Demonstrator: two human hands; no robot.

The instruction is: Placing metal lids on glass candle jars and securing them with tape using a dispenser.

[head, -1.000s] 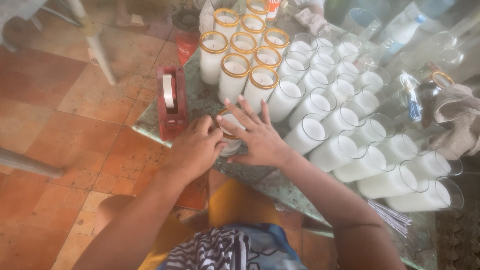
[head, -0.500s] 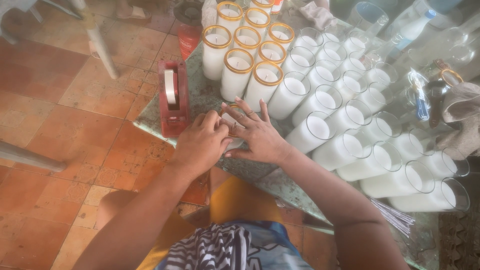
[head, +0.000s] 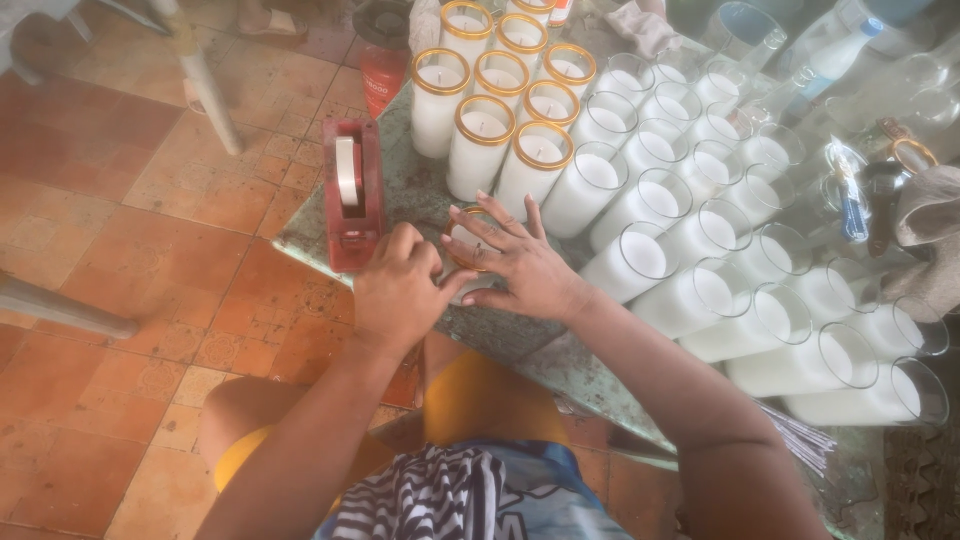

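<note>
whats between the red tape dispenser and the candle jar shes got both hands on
In the head view, only the left hand lies between the red tape dispenser and the candle jar; beside it the green tabletop is bare.

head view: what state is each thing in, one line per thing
left hand: closed against the side of the held candle glass
right hand: fingers spread over the held candle glass
held candle glass: upright, gold band at rim
gold-rimmed candles: upright, grouped together
plain candles: upright in rows, no band
tape dispenser: loaded with a roll
</note>
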